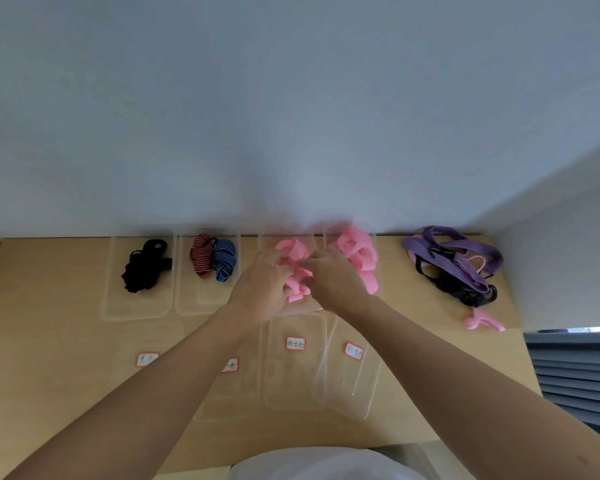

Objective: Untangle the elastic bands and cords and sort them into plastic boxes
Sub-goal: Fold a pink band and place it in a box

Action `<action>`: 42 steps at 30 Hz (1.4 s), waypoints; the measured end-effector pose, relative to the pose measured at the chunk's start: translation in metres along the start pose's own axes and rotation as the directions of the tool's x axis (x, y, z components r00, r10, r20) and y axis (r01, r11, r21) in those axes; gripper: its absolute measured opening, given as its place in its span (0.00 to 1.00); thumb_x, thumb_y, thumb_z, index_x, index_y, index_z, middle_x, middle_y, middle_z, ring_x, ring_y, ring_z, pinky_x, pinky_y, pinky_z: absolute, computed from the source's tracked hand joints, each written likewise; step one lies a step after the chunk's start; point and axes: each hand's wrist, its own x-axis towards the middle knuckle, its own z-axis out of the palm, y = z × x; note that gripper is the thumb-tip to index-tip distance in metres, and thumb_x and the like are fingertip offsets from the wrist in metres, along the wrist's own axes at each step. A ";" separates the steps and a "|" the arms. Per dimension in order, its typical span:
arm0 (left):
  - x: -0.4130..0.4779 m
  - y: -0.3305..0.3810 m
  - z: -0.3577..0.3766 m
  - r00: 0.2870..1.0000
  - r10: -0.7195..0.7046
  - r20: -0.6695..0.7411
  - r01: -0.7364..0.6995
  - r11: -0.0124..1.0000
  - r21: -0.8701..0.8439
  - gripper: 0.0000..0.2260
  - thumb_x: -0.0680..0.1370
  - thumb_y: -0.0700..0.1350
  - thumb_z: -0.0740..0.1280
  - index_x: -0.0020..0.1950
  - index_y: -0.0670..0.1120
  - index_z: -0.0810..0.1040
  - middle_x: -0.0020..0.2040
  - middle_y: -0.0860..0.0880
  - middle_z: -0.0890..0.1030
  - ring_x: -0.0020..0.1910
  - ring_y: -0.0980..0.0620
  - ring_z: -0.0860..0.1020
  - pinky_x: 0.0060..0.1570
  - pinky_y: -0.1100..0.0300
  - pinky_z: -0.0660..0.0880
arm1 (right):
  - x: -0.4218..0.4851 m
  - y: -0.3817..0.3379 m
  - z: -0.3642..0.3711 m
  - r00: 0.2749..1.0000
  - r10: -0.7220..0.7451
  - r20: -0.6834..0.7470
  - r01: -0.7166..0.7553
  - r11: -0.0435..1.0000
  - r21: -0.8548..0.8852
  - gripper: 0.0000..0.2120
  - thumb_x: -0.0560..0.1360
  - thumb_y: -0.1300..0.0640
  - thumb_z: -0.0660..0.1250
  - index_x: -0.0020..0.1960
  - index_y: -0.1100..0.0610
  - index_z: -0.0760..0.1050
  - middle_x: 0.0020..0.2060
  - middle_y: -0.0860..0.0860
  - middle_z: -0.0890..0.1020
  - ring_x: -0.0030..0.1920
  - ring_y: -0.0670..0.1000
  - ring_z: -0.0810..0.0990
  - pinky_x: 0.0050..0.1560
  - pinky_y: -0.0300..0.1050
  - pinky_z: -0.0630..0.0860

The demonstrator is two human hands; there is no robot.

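Both hands meet over the third clear box (pixel 288 239) in the back row. My left hand (pixel 260 289) and my right hand (pixel 333 282) each grip the pink elastic band (pixel 297 271) bunched between them over that box. More pink bands (pixel 359 254) fill the box to the right (pixel 378 271). Black bands (pixel 146 268) lie in the leftmost box (pixel 111 299). Red-striped (pixel 201 254) and blue-striped bands (pixel 225 259) share the second box (pixel 187 303). A tangle of purple and black cords (pixel 454 261) rests on the table at the right, with one loose pink band (pixel 484 322) in front of it.
Clear lids with red-bordered labels (pixel 296 343) lie in a front row on the wooden table (pixel 49 323), partly under my forearms. A wall stands directly behind the boxes. The table's right edge drops off beside a dark slatted surface (pixel 575 368).
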 end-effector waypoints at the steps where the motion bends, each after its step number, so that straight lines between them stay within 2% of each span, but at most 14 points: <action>1: 0.001 0.001 0.001 1.000 -0.012 0.018 0.012 1.000 0.013 0.14 0.76 0.47 0.75 0.61 0.51 0.84 0.68 0.49 0.76 0.69 0.46 0.71 0.62 0.53 0.73 | 0.001 -0.002 0.000 1.000 -0.016 0.011 0.017 0.999 -0.051 0.11 0.78 0.57 0.68 0.58 0.52 0.84 0.53 0.51 0.84 0.53 0.57 0.76 0.51 0.47 0.69; 5: 0.002 0.012 0.013 0.992 -0.082 0.093 0.061 0.976 0.211 0.15 0.78 0.42 0.70 0.66 0.47 0.80 0.71 0.48 0.72 0.70 0.44 0.66 0.62 0.55 0.74 | 0.001 -0.014 0.009 0.999 -0.010 0.030 0.016 0.973 -0.228 0.13 0.78 0.59 0.64 0.58 0.50 0.81 0.55 0.48 0.81 0.56 0.56 0.73 0.53 0.47 0.69; 10: 0.005 0.019 0.015 0.990 -0.105 0.096 0.081 0.971 0.226 0.19 0.77 0.39 0.70 0.68 0.43 0.78 0.73 0.47 0.69 0.73 0.45 0.64 0.64 0.54 0.74 | 0.000 -0.020 0.020 0.999 0.049 -0.006 -0.048 0.952 -0.301 0.15 0.78 0.58 0.64 0.64 0.50 0.78 0.61 0.52 0.75 0.62 0.58 0.70 0.58 0.50 0.67; 13: 0.008 0.017 0.003 0.997 -0.042 0.066 0.030 0.985 0.173 0.17 0.77 0.47 0.71 0.66 0.47 0.80 0.71 0.47 0.73 0.71 0.45 0.67 0.65 0.52 0.70 | 0.000 -0.013 0.014 0.996 0.087 -0.027 -0.091 0.975 -0.204 0.14 0.75 0.60 0.67 0.61 0.54 0.78 0.65 0.56 0.75 0.63 0.60 0.72 0.59 0.52 0.70; 16: 0.007 0.014 -0.009 0.999 -0.014 0.038 0.010 0.995 0.099 0.25 0.74 0.52 0.75 0.68 0.47 0.77 0.69 0.47 0.76 0.68 0.44 0.72 0.67 0.48 0.70 | -0.006 -0.002 0.008 0.990 0.125 -0.071 -0.124 0.992 0.026 0.15 0.75 0.62 0.69 0.62 0.58 0.78 0.66 0.59 0.74 0.65 0.63 0.71 0.57 0.55 0.70; 20: 0.004 0.011 -0.014 0.995 -0.042 0.090 0.044 0.999 -0.023 0.28 0.69 0.52 0.80 0.67 0.47 0.78 0.67 0.46 0.75 0.64 0.45 0.74 0.60 0.52 0.74 | -0.011 0.002 -0.001 0.982 0.188 -0.034 -0.172 0.946 0.276 0.20 0.78 0.58 0.67 0.70 0.53 0.76 0.66 0.56 0.74 0.65 0.60 0.73 0.61 0.56 0.72; 25: -0.001 0.010 -0.017 0.998 -0.037 0.053 0.043 0.992 -0.117 0.35 0.61 0.59 0.83 0.66 0.56 0.77 0.66 0.49 0.75 0.63 0.48 0.73 0.57 0.55 0.71 | -0.023 0.002 -0.011 0.982 0.187 -0.028 -0.164 0.917 0.364 0.19 0.77 0.64 0.63 0.66 0.55 0.80 0.55 0.55 0.79 0.54 0.59 0.79 0.54 0.54 0.77; 27: -0.002 0.010 -0.018 0.999 -0.017 0.028 0.021 0.990 -0.138 0.36 0.58 0.64 0.79 0.64 0.63 0.72 0.62 0.52 0.74 0.60 0.48 0.74 0.56 0.54 0.71 | -0.028 0.003 -0.011 0.980 0.197 -0.033 -0.171 0.915 0.365 0.19 0.76 0.65 0.63 0.65 0.56 0.80 0.56 0.56 0.81 0.55 0.59 0.80 0.54 0.54 0.77; 29: -0.006 0.010 -0.018 0.998 -0.031 0.059 0.039 0.991 -0.127 0.37 0.57 0.68 0.73 0.65 0.63 0.72 0.59 0.56 0.71 0.59 0.49 0.75 0.56 0.55 0.72 | -0.031 0.004 -0.009 0.980 0.196 -0.034 -0.174 0.928 0.328 0.19 0.77 0.64 0.63 0.66 0.56 0.79 0.59 0.55 0.81 0.58 0.57 0.79 0.53 0.48 0.76; 31: -0.009 0.008 -0.018 0.993 -0.071 0.092 0.080 0.991 -0.105 0.37 0.58 0.70 0.72 0.66 0.60 0.77 0.61 0.55 0.73 0.61 0.51 0.75 0.59 0.53 0.75 | -0.034 0.004 -0.008 0.981 0.185 -0.057 -0.160 0.943 0.293 0.19 0.77 0.64 0.63 0.67 0.56 0.79 0.61 0.53 0.80 0.60 0.56 0.77 0.51 0.46 0.74; 33: -0.011 0.008 -0.016 0.991 -0.093 0.094 0.100 0.993 -0.069 0.37 0.63 0.70 0.69 0.68 0.54 0.78 0.64 0.51 0.75 0.62 0.49 0.75 0.61 0.50 0.75 | -0.037 0.003 -0.007 0.987 0.146 -0.073 -0.123 0.960 0.251 0.18 0.78 0.64 0.62 0.66 0.58 0.80 0.63 0.53 0.80 0.63 0.57 0.77 0.56 0.50 0.76; 35: -0.012 0.012 -0.017 0.988 -0.105 0.113 0.107 0.994 -0.006 0.32 0.71 0.67 0.66 0.69 0.51 0.77 0.68 0.49 0.75 0.65 0.46 0.75 0.63 0.48 0.74 | -0.038 0.002 -0.007 0.992 0.089 -0.084 -0.073 0.981 0.179 0.15 0.79 0.64 0.62 0.63 0.60 0.81 0.61 0.54 0.82 0.61 0.59 0.79 0.55 0.55 0.77; 38: -0.009 0.021 -0.023 0.987 -0.090 0.134 0.085 0.995 0.044 0.23 0.82 0.62 0.61 0.71 0.50 0.75 0.73 0.48 0.72 0.70 0.45 0.71 0.68 0.46 0.71 | -0.036 0.004 -0.010 0.994 0.009 -0.107 -0.004 0.999 0.055 0.13 0.80 0.62 0.62 0.60 0.62 0.80 0.62 0.55 0.81 0.61 0.60 0.79 0.52 0.55 0.77; 42: 0.002 0.037 -0.029 0.992 -0.012 0.123 -0.007 0.987 0.158 0.20 0.85 0.59 0.53 0.68 0.48 0.74 0.71 0.47 0.73 0.71 0.46 0.70 0.72 0.46 0.64 | -0.032 0.009 -0.019 0.995 -0.033 -0.090 0.028 0.998 -0.064 0.20 0.83 0.58 0.62 0.74 0.59 0.71 0.74 0.56 0.72 0.76 0.59 0.67 0.71 0.56 0.67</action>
